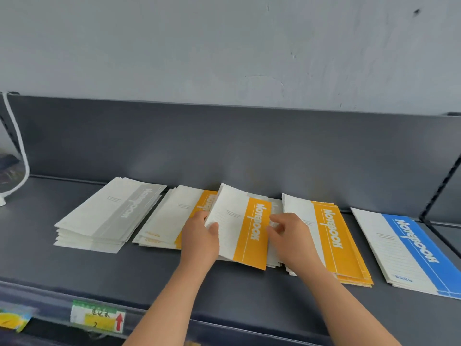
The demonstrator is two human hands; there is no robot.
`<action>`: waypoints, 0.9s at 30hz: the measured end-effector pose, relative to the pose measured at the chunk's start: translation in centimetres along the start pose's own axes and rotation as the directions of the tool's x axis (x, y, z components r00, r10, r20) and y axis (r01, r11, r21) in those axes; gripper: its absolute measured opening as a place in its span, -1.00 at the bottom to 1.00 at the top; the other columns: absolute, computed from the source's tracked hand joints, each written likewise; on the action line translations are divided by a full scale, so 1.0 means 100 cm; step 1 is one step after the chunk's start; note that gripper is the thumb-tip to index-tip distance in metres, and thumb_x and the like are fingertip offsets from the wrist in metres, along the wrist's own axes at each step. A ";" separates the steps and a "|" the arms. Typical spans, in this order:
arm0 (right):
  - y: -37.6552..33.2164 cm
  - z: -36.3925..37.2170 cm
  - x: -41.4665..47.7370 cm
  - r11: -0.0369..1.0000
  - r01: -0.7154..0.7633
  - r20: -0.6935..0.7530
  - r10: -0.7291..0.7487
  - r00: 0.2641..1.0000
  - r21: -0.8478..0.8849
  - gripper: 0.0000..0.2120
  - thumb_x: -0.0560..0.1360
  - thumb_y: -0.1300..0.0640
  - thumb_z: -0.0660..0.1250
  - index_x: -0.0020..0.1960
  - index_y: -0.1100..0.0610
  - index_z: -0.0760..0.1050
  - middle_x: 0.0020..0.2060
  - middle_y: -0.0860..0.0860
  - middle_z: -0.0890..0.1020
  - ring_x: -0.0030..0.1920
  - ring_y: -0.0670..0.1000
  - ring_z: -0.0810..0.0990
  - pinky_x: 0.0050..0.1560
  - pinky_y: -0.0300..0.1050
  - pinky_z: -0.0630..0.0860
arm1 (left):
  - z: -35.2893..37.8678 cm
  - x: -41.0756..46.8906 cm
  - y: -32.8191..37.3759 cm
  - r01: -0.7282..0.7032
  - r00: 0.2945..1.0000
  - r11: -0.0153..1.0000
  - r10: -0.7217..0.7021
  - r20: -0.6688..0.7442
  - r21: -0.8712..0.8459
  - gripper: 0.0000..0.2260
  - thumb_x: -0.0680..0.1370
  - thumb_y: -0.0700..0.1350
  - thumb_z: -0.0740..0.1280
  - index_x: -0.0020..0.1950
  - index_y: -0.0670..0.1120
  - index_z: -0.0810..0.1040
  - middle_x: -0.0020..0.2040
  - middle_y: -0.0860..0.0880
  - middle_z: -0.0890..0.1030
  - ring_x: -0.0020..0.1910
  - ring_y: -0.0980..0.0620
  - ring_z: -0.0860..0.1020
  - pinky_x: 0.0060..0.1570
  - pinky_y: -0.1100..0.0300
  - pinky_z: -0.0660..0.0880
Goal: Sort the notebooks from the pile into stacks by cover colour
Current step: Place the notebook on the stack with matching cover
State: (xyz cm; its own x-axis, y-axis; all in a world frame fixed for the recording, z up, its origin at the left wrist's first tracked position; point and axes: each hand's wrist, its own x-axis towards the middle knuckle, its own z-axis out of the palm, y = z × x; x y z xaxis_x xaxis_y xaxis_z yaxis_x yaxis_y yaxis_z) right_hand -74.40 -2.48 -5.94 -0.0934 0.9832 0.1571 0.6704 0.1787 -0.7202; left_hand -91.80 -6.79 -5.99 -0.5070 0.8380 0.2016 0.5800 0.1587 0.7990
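Two bare hands meet over the middle of a dark grey metal shelf (74, 265), working on a white paper notebook with a yellow band (239, 231). The left hand (199, 238) grips this notebook by its left edge, thumb pressed on the cover and fingers tucked beneath, so the notebook is tilted up off the low pile of notebooks (274, 260) under it. The right hand (291, 236) sits at the notebook's right edge with its fingers curled; whether they pinch the notebook or the pile below, I cannot tell.

Four sorted groups lie flat along the shelf. Farthest left is a stack of white notebooks with grey bands (109, 216). Just beside it, partly covered by the left hand, is a stack of white notebooks with yellow bands (169, 218). To the right of the right hand lies a second yellow-banded stack (331, 240), its near corner partly hidden by the right forearm. Farthest right, apart from the others, lies a white notebook with a blue band (409, 250) on top of a thin stack.

On the shelf's front rail sit a white and green price label with a red arrow (97, 318) and a blurred yellow tag (15, 320). A white cord (17, 146) hangs at the left edge, and a pale grey wall (224, 46) rises behind.
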 end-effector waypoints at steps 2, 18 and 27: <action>0.003 0.003 0.002 0.997 0.019 -0.035 -0.022 0.999 -0.073 -0.67 0.54 0.11 0.29 0.30 0.09 0.48 0.29 -0.01 0.45 0.27 -0.01 0.41 0.21 -0.25 0.34 | 0.004 0.002 -0.001 -0.029 0.999 0.998 0.028 0.017 0.047 -0.72 0.61 -0.17 0.21 0.33 -0.13 0.43 0.19 -0.07 0.46 0.05 0.05 0.43 -0.05 0.30 0.32; 0.014 0.005 0.002 0.989 -0.027 -0.007 0.026 1.000 -0.148 -0.64 0.62 0.17 0.08 0.39 0.10 0.39 0.42 -0.08 0.35 0.22 0.00 0.50 0.26 -0.11 0.46 | 0.014 0.005 -0.004 -0.168 0.983 0.944 0.140 0.117 0.283 -0.87 0.59 -0.14 0.28 0.11 -0.11 0.53 0.04 -0.04 0.53 -0.03 0.06 0.50 -0.09 0.26 0.51; 0.022 0.010 0.004 0.986 0.003 0.011 -0.001 1.000 -0.166 -0.62 0.62 0.17 0.08 0.42 0.11 0.34 0.44 -0.07 0.31 0.28 0.00 0.46 0.28 -0.11 0.46 | 0.002 0.017 -0.002 -0.053 0.986 0.947 0.000 0.165 0.317 -0.80 0.59 -0.13 0.27 -0.07 -0.24 0.58 -0.26 -0.17 0.54 -0.17 -0.08 0.59 -0.43 0.32 0.29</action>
State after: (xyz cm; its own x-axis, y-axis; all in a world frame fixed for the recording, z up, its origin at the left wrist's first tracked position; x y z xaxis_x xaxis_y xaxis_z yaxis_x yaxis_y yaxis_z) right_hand -73.69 -1.66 -8.10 -0.1020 0.9833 0.1505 0.7831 0.1727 -0.5974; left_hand -92.65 -5.26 -5.90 -0.3945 0.9129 0.1053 0.7786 0.2712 0.5659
